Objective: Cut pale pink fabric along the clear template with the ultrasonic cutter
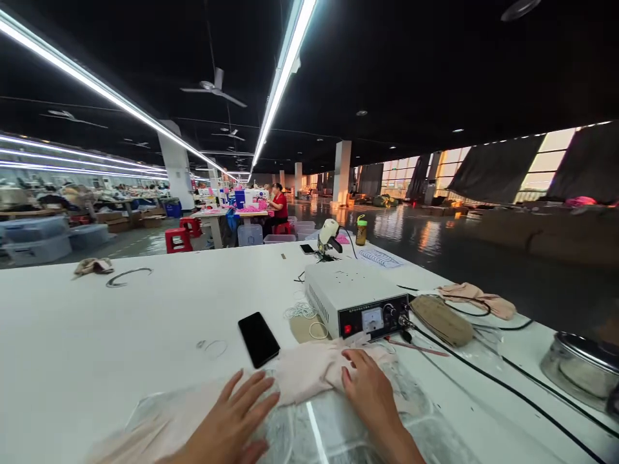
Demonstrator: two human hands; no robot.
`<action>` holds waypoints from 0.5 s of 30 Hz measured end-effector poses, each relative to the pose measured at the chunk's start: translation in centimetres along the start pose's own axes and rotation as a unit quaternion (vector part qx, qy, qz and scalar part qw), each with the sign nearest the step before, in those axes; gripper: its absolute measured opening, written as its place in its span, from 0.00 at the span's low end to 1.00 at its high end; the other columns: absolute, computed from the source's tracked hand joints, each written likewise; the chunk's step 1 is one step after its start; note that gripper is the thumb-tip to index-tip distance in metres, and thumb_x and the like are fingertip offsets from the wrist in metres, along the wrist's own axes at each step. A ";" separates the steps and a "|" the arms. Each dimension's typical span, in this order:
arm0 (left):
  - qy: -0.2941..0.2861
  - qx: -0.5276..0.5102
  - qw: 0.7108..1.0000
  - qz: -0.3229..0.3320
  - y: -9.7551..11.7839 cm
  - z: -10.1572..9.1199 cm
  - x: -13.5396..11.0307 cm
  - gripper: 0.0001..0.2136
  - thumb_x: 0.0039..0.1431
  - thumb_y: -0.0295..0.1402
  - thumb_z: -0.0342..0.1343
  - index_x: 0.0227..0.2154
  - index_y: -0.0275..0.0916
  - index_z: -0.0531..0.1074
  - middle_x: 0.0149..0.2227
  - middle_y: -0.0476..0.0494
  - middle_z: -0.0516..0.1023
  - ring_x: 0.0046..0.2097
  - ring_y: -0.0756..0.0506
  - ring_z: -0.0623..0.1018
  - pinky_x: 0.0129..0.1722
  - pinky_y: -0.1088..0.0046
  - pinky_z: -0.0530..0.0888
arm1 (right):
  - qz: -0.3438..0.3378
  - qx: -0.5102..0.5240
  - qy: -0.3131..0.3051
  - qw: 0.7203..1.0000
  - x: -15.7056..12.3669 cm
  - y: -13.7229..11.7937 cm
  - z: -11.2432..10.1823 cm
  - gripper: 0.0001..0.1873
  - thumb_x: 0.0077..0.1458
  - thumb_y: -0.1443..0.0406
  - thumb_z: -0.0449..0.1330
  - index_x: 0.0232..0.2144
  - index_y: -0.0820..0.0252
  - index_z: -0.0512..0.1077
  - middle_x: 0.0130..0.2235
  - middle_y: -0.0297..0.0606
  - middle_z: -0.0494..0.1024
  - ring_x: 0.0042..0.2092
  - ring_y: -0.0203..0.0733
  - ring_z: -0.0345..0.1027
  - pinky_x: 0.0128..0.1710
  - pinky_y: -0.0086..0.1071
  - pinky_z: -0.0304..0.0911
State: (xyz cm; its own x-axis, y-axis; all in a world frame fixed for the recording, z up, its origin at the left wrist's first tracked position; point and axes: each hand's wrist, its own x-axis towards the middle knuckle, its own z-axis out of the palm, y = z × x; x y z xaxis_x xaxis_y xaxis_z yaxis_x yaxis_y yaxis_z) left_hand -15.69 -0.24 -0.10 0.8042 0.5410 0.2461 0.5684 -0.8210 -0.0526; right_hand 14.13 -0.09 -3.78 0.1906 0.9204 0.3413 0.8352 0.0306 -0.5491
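Both of my hands rest on a pale pink piece of fabric [309, 370] lying on the white table [97, 335], partly over a clear plastic sheet [333, 425]. My left hand [236, 419] lies flat on it with fingers spread, near the front edge. My right hand [367, 386] presses down on the cloth's right part, fingers curled onto its edge, just in front of a white control box [355, 296] with a meter and a red button. A black phone [258, 338] lies just beyond my left hand.
Black cables [488, 377] run from the box across the right side of the table. A tan pad [442, 319], pink cloth [476, 299], a metal pot [580, 367], a bottle [361, 230] and a small cutter [329, 237] stand farther off. A person in red sits at a distant table [279, 206].
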 end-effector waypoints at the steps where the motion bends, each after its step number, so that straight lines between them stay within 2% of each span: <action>1: -0.024 -0.032 0.999 -0.026 1.1 -0.3 2.0 0.28 0.62 0.35 0.55 0.63 0.54 0.56 0.60 0.46 0.68 0.60 0.39 0.67 0.62 0.56 0.60 | 0.006 -0.028 -0.010 1.000 0.3 0.4 -0.1 0.12 0.59 0.68 0.56 0.46 0.60 0.71 0.48 0.43 0.73 0.50 0.46 0.68 0.49 0.43 0.64; 3: -0.102 -0.061 0.989 -0.093 2.7 0.1 6.0 0.25 0.58 0.34 0.60 0.58 0.45 0.64 0.58 0.41 0.69 0.59 0.39 0.69 0.63 0.53 0.59 | 0.000 -0.073 -0.037 0.997 0.6 0.8 0.1 0.14 0.60 0.62 0.58 0.48 0.59 0.70 0.50 0.43 0.72 0.50 0.46 0.67 0.49 0.47 0.65; 5: -0.127 -0.062 0.983 -0.121 3.3 1.4 9.2 0.21 0.55 0.35 0.64 0.51 0.38 0.69 0.53 0.36 0.72 0.55 0.37 0.71 0.58 0.53 0.65 | -0.016 -0.103 -0.058 0.993 0.6 0.9 0.4 0.17 0.60 0.59 0.59 0.49 0.59 0.69 0.51 0.42 0.71 0.50 0.46 0.68 0.48 0.47 0.66; 7: -0.140 -0.060 0.977 -0.147 3.3 2.8 11.2 0.14 0.62 0.35 0.59 0.48 0.35 0.71 0.49 0.37 0.73 0.49 0.40 0.75 0.50 0.56 0.72 | -0.031 -0.119 -0.070 0.990 0.5 0.9 0.6 0.17 0.60 0.59 0.58 0.49 0.59 0.69 0.52 0.43 0.71 0.49 0.46 0.68 0.48 0.46 0.66; 10: -0.149 -0.064 0.972 -0.168 2.7 3.5 12.0 0.13 0.67 0.36 0.54 0.51 0.36 0.68 0.50 0.39 0.71 0.47 0.43 0.75 0.46 0.60 0.75 | -0.044 -0.122 -0.081 0.988 0.6 1.1 0.5 0.16 0.61 0.59 0.57 0.49 0.58 0.69 0.52 0.43 0.71 0.48 0.44 0.68 0.47 0.44 0.67; 15: -0.152 -0.081 0.964 -0.204 2.4 2.0 11.6 0.14 0.67 0.36 0.54 0.51 0.36 0.68 0.51 0.39 0.71 0.47 0.42 0.75 0.46 0.60 0.75 | -0.057 -0.098 -0.090 0.989 0.9 1.0 0.5 0.17 0.61 0.58 0.57 0.50 0.58 0.68 0.52 0.43 0.70 0.48 0.44 0.69 0.46 0.44 0.67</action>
State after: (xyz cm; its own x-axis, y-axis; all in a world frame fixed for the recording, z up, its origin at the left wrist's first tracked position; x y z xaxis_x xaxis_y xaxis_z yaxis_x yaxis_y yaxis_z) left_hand -4.64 4.48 0.67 0.5472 0.8331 -0.0814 0.8333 -0.5330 0.1464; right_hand 14.88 1.00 -4.41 0.0085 0.9704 0.2412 0.9331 0.0790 -0.3509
